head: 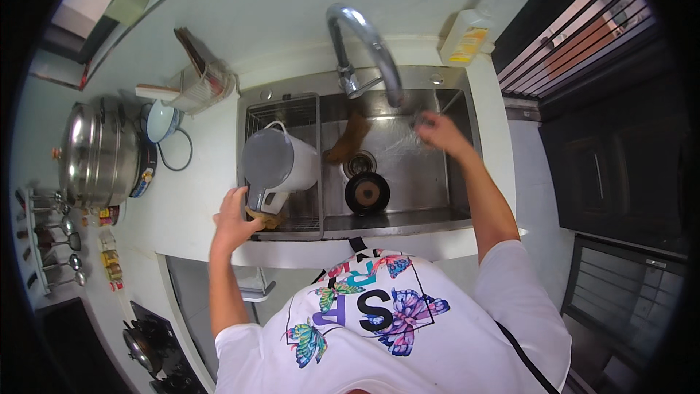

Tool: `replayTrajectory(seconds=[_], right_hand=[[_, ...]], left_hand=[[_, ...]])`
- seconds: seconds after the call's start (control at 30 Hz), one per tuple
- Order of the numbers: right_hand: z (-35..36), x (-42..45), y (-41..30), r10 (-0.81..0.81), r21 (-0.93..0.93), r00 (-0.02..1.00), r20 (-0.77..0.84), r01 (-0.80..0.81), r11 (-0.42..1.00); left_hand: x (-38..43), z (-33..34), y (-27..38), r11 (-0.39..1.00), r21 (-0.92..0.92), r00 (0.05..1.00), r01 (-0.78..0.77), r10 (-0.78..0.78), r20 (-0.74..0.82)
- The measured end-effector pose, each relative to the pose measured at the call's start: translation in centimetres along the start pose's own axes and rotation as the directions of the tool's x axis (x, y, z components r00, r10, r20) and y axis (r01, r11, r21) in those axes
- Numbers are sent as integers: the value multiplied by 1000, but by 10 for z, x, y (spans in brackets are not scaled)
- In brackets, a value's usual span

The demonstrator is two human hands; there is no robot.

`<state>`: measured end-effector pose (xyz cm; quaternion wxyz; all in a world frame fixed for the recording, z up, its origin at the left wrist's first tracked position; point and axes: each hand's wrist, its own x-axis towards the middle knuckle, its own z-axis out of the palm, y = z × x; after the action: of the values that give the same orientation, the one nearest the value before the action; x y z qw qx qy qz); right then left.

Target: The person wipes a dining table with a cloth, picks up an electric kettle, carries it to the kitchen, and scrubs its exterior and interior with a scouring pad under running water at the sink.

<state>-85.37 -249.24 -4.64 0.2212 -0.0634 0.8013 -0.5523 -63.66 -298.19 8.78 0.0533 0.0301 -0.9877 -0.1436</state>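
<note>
My left hand (235,220) rests at the left front corner of the wire drying rack (320,175), its fingers touching a yellowish-brown cloth or sponge (268,220). Beside it, a white pitcher with a grey lid (268,157) lies in the rack. Over the right part of the stainless-steel sink (421,175) is my right hand (437,131), with a small dark thing at its blurred fingertips that I cannot make out. The chrome faucet (372,44) arches just left of that hand. In the basin, a round black lid or dish (367,193) sits near the drain (360,163), and a brown cloth (350,135) lies against the left side.
A white bottle with a yellow label (465,38) stands behind the sink at right. To the left are a wire utensil basket (202,87), an enamel bowl (163,120) and a large steel steamer pot (98,156). Ladles (68,241) hang farther left, beyond spice jars (112,262).
</note>
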Motion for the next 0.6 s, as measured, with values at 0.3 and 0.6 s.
replayTrajectory(seconds=[0.3,0.6], right_hand=[[78,-29,-21,28,709,992,126,-110,697],[-2,18,-159,-104,899,937,-333,349,266]], left_hand=[[143,-186,145,882,-458,992,-112,123,-7],[330,-122,323,746,-274,749,-607,652,118]])
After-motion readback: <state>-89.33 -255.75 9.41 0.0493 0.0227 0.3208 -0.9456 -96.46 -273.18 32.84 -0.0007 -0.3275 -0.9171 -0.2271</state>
